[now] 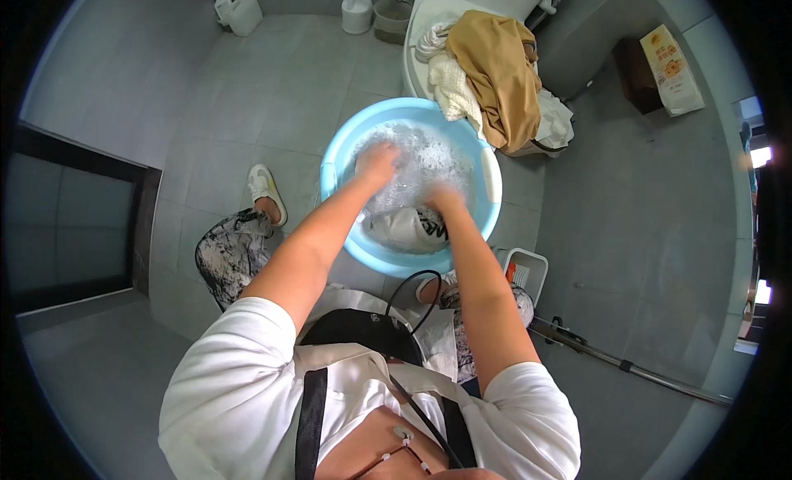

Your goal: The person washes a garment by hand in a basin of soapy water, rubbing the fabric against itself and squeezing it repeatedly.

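Observation:
A light blue basin (375,261) of sudsy water (417,158) stands on the floor in front of me. My left hand (379,164) is in the foam at the basin's left side, blurred, with its fingertips lost in the suds. My right hand (445,199) reaches into the right half, also smeared by motion and partly under water. Just below it lies a wet white cloth (400,230) with black lettering, bunched up at the near side of the basin. Whether the right fingers grip this cloth is hidden.
Beyond the basin, a tan garment (495,67) and a white knit cloth (452,88) lie heaped on a toilet (425,14), the knit hanging over the basin's rim. White jugs (357,11) stand far back. A white caddy (528,269) and a metal rail (635,368) are at right.

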Demonstrator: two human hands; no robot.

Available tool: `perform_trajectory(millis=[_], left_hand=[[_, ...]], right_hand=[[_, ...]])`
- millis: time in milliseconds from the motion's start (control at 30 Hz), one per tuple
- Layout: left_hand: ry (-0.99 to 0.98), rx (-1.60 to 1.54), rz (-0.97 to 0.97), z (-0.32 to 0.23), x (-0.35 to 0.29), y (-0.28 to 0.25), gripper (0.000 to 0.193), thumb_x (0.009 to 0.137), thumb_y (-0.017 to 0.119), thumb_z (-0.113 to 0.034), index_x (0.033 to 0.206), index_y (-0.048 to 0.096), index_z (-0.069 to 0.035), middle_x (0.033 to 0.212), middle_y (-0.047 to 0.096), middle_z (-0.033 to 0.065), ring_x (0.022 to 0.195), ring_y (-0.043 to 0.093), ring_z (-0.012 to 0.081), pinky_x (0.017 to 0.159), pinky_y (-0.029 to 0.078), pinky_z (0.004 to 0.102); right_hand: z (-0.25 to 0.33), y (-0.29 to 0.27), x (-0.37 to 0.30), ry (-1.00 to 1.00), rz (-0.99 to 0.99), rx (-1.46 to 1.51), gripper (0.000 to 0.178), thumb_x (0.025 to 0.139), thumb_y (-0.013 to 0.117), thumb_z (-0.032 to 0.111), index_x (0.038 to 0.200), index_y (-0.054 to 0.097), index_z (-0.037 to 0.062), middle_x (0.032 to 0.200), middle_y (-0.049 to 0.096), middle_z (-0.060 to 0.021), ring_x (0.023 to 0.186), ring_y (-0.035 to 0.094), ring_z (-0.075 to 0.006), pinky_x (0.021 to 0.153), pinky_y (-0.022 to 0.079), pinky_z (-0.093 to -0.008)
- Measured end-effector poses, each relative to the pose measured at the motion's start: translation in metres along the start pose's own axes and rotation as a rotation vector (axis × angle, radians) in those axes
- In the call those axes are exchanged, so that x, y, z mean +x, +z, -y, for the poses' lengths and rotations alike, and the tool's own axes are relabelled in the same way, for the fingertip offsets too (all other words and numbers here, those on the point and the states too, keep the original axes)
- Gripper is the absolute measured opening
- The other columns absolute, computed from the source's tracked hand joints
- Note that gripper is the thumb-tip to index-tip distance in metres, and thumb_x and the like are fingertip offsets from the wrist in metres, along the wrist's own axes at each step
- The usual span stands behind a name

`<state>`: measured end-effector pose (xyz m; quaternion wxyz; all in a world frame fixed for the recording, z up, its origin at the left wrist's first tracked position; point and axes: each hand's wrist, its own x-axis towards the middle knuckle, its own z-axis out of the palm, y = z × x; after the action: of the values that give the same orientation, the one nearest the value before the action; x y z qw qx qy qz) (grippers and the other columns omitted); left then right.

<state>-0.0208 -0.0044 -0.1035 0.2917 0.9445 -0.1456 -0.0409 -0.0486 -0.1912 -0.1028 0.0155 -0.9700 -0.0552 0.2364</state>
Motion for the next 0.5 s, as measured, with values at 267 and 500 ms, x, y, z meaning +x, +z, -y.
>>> perform_trajectory(millis=[267,500], left_hand=[[-0.420,-0.862,-0.295,-0.027,-0.042,0.014,0.016,0.077,0.053,-0.023,0.081,0.060,-0.009,0.074,0.059,0.0092,0.071,0.056,0.0212,0.062,0.041,0.0325],[-0.695,-1.584,0.169,-0.063,-0.051,-0.027,0.042,0.080,0.047,-0.050,0.087,0.055,-0.010,0.077,0.055,0.0014,0.066,0.051,0.0121,0.060,0.042,0.0225]], right_hand=[[0.006,-0.097,-0.073,-0.042,-0.021,1.310,0.040,0.064,0.054,0.002,0.104,0.054,-0.0006,0.095,0.057,-0.0075,0.082,0.055,-0.0164,0.071,0.045,-0.0269],[0.035,-0.096,-0.125,-0.307,-0.268,1.286,0.039,0.060,0.050,-0.003,0.099,0.056,0.0021,0.092,0.057,-0.0036,0.085,0.051,-0.0124,0.076,0.040,-0.0227]])
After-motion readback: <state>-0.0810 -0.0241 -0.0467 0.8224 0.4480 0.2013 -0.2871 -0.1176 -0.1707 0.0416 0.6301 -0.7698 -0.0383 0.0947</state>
